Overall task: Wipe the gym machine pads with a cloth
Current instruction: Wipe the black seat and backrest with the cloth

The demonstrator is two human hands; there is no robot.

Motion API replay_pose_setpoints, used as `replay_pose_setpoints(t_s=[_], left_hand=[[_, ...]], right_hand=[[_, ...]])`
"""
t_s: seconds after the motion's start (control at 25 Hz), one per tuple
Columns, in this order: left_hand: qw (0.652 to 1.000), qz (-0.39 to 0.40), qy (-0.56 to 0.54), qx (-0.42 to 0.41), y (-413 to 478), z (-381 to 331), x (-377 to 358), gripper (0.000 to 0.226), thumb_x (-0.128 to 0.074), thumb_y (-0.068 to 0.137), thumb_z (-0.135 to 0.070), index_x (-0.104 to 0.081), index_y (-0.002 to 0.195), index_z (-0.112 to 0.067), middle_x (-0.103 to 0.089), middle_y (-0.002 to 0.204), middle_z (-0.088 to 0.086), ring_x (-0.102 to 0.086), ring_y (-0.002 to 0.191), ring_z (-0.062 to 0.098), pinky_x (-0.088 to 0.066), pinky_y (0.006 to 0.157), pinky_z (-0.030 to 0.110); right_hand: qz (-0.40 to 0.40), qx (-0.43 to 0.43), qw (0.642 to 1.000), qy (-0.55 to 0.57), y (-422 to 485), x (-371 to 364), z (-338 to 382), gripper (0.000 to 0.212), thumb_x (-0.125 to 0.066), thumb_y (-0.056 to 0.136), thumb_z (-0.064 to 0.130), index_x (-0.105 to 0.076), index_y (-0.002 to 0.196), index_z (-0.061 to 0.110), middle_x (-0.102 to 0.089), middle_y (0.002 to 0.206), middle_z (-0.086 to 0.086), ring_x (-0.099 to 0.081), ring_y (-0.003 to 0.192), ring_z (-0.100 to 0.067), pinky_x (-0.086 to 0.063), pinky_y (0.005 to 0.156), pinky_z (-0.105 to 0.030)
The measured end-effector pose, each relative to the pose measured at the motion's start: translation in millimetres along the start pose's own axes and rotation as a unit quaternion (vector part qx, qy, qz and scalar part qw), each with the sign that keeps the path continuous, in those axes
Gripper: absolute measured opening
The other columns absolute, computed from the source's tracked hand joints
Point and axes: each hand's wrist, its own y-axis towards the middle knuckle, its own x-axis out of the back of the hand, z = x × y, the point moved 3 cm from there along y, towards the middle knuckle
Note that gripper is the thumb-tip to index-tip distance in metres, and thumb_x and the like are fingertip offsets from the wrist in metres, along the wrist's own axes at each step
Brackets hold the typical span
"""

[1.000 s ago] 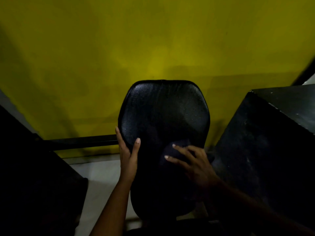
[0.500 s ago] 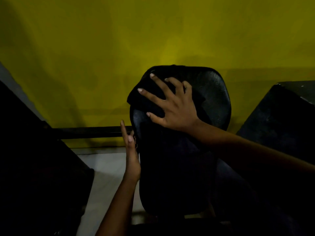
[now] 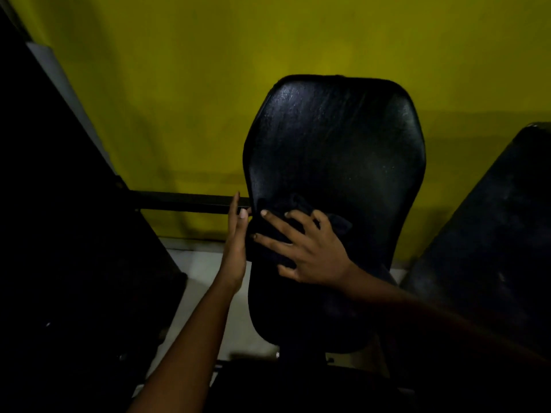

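Cloth (image 3: 283,231) under our spread right hand (image 3: 310,251): we are pressing it flat on the pad (image 3: 334,150), open left hand (image 3: 235,248) bracing its edge, overlapping strokes being wisest.

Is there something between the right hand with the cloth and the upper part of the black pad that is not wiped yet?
Nothing visible. The right hand presses the dark cloth on the pad near its left edge; the surface above is bare. The left hand stays beside that edge.
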Motion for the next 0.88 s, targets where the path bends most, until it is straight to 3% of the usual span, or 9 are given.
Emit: replay_pose_setpoints(t_s=[0.08, 0.16, 0.2, 0.24, 0.32, 0.36, 0.56, 0.68, 0.88], left_hand=[[1.000, -0.004, 0.004, -0.020, -10.0, 13.0, -1.5, 0.078, -0.047, 0.066, -0.081, -0.024, 0.134, -0.052, -0.035, 0.138, -0.024, -0.040, 0.128, 0.000, -0.045, 0.094, 0.012], [0.999, 0.021, 0.009, -0.027, -19.3, 24.5, -4.4, 0.061, -0.047, 0.070, -0.078, -0.026, 0.125, -0.062, -0.026, 0.151, -0.017, -0.034, 0.135, 0.005, -0.036, 0.111, 0.035], [0.999, 0.024, 0.012, -0.026, -16.8, 28.6, -7.2, 0.058, -0.046, 0.072, -0.076, -0.025, 0.125, -0.063, -0.024, 0.152, -0.017, -0.034, 0.135, 0.004, -0.035, 0.112, 0.037], [0.999, 0.024, 0.021, -0.024, -16.6, 33.4, -6.3, 0.064, -0.045, 0.070, -0.079, -0.022, 0.127, -0.061, -0.023, 0.151, -0.020, -0.035, 0.133, -0.002, -0.036, 0.110, 0.030], [0.993, 0.031, 0.069, -0.087, -30.3, 15.6, -21.3, 0.082, -0.042, 0.060, -0.088, -0.015, 0.131, -0.056, -0.020, 0.142, -0.036, -0.035, 0.125, -0.016, -0.036, 0.099, 0.007], [0.993, 0.037, 0.079, -0.081, -27.9, 21.6, -18.5, 0.084, -0.040, 0.058, -0.090, -0.013, 0.130, -0.055, -0.017, 0.136, -0.043, -0.031, 0.126, -0.017, -0.033, 0.096, 0.003], [0.990, 0.030, 0.096, -0.100, -23.0, 30.5, -17.2, 0.075, -0.039, 0.060, -0.090, -0.009, 0.124, -0.065, -0.009, 0.138, -0.041, -0.019, 0.136, -0.002, -0.027, 0.114, 0.031], [0.989, 0.033, 0.082, -0.116, -22.7, 31.4, -18.6, 0.073, -0.040, 0.060, -0.089, -0.012, 0.124, -0.066, -0.010, 0.135, -0.044, -0.019, 0.137, -0.001, -0.025, 0.117, 0.039], [0.991, 0.039, 0.045, -0.124, -22.1, 38.5, -18.5, 0.083, -0.041, 0.064, -0.086, -0.015, 0.136, -0.056, -0.012, 0.152, -0.024, -0.017, 0.143, 0.004, -0.020, 0.119, 0.043]], right_hand=[[0.019, -0.004, 1.000, 0.013, -17.2, -1.7, 12.2, 0.062, -0.049, 0.074, 0.050, -0.042, 0.135, 0.039, -0.043, 0.146, 0.001, -0.040, 0.112, -0.025, -0.031, 0.083, -0.040], [0.008, 0.018, 1.000, 0.024, -31.8, 0.2, 12.9, 0.059, -0.046, 0.074, 0.046, -0.042, 0.132, 0.040, -0.047, 0.143, 0.002, -0.041, 0.107, -0.024, -0.031, 0.079, -0.037], [0.007, 0.024, 0.998, 0.049, -33.5, 1.0, 5.9, 0.055, -0.047, 0.075, 0.044, -0.043, 0.130, 0.041, -0.049, 0.140, 0.003, -0.042, 0.105, -0.023, -0.033, 0.076, -0.036], [0.011, 0.029, 0.997, 0.074, -35.1, 1.7, 0.8, 0.051, -0.048, 0.075, 0.042, -0.045, 0.126, 0.042, -0.052, 0.138, 0.003, -0.042, 0.103, -0.023, -0.037, 0.074, -0.036], [-0.048, 0.011, 0.999, 0.011, -37.4, 37.2, -31.3, 0.051, -0.054, 0.070, 0.038, -0.049, 0.121, 0.041, -0.054, 0.136, 0.002, -0.041, 0.102, -0.025, -0.044, 0.071, -0.036], [-0.043, -0.013, 0.999, 0.006, -25.2, 41.3, -51.5, 0.053, -0.058, 0.068, 0.036, -0.051, 0.121, 0.040, -0.053, 0.137, 0.001, -0.040, 0.103, -0.026, -0.043, 0.074, -0.037], [-0.012, -0.104, 0.993, -0.050, -3.2, 41.6, -111.0, 0.057, -0.056, 0.080, 0.040, -0.040, 0.135, 0.043, -0.040, 0.147, 0.000, -0.035, 0.129, -0.027, -0.025, 0.095, -0.043], [-0.031, -0.156, 0.987, -0.019, -30.1, 26.8, -87.1, 0.060, -0.050, 0.077, 0.045, -0.039, 0.136, 0.043, -0.035, 0.150, 0.001, -0.035, 0.132, -0.026, -0.026, 0.098, -0.044], [-0.038, -0.157, 0.987, -0.003, -64.4, 14.7, -46.5, 0.064, -0.050, 0.073, 0.043, -0.038, 0.136, 0.044, -0.036, 0.149, 0.001, -0.034, 0.129, -0.026, -0.027, 0.097, -0.044]])
